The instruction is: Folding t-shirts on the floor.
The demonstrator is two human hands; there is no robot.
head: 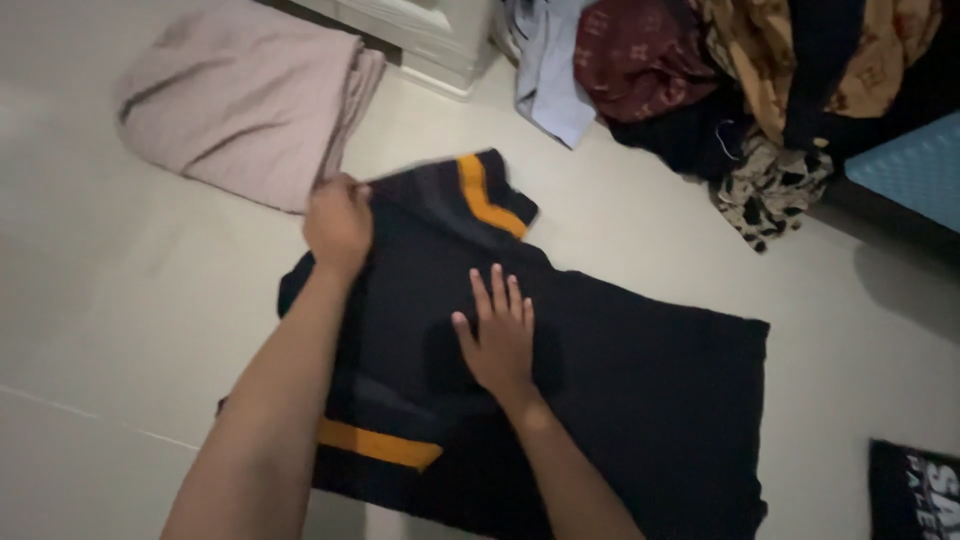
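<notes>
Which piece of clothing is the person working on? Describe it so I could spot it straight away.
Start at the pale floor. In its middle lies a dark garment, spread flat, under both hands: the left hand pinches its upper edge and the right hand presses flat on it. Its orange stripes set it apart from the plain pinkish folded cloth and the heaped patterned clothes.

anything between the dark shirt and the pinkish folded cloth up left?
In the head view, only bare pale floor separates the dark shirt from the pinkish folded cloth; the left hand grips the shirt's edge there.
</notes>
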